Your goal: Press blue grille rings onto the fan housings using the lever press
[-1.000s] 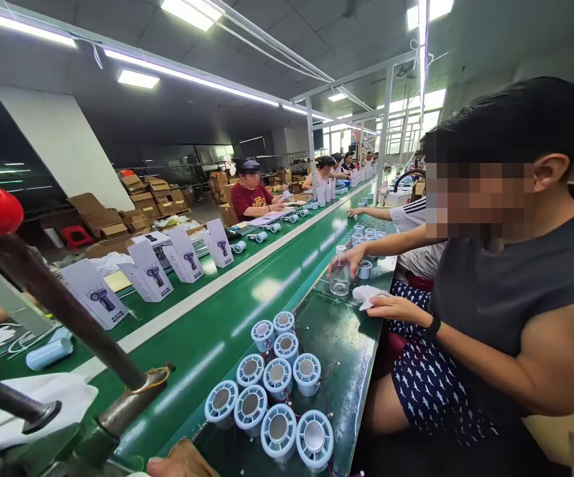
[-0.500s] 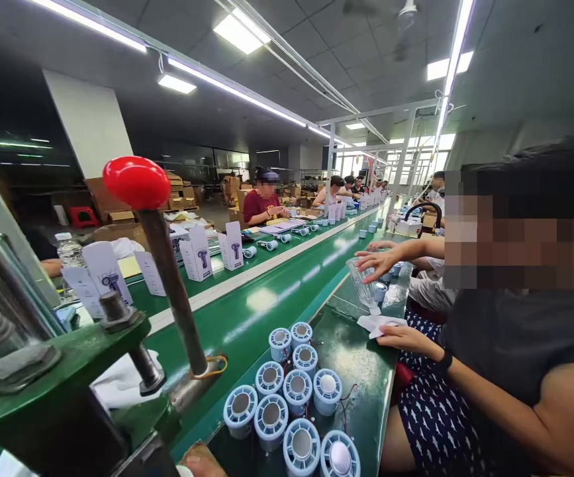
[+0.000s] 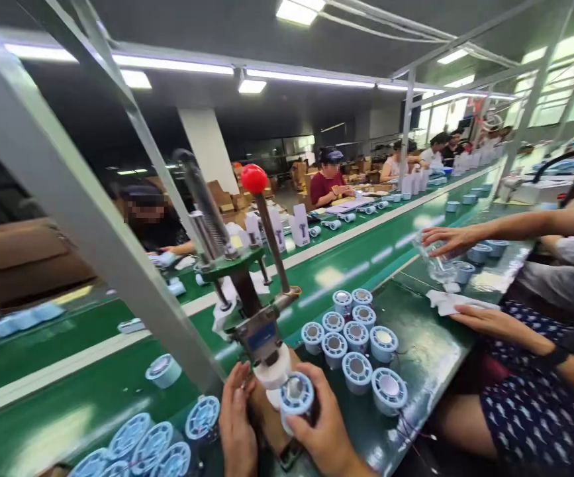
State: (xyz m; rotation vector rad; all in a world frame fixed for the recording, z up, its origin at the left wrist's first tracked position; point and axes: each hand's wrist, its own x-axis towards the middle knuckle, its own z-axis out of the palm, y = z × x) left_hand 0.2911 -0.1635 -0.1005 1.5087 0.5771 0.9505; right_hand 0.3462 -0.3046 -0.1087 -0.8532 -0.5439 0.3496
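Observation:
My right hand (image 3: 327,424) grips a light-blue round housing (image 3: 290,405) with a spoked rim and a metal disc in its middle. That housing is held close beside the white plastic head (image 3: 273,372) of a green hand press (image 3: 234,265). A red ball (image 3: 253,178) tops the press's long lever. On the other side of the press base, my left hand (image 3: 238,421) stands with its fingers extended and nothing visible in them. Several similar housings (image 3: 357,368) are grouped right of the press, some with thin wires. More housings (image 3: 151,442) lie at the lower left.
A co-worker on the right has one hand (image 3: 448,240) at a clear plastic vessel (image 3: 435,262) and white tissue (image 3: 458,303) in the other. A slanting grey post (image 3: 132,218) rises left of the press. Behind runs a green conveyor belt (image 3: 326,278) with people along it.
The view has swung left and pulled back from the press. Both my hands now show at its base, the right one holding a housing. The co-worker's hands remain at the vessel and tissue.

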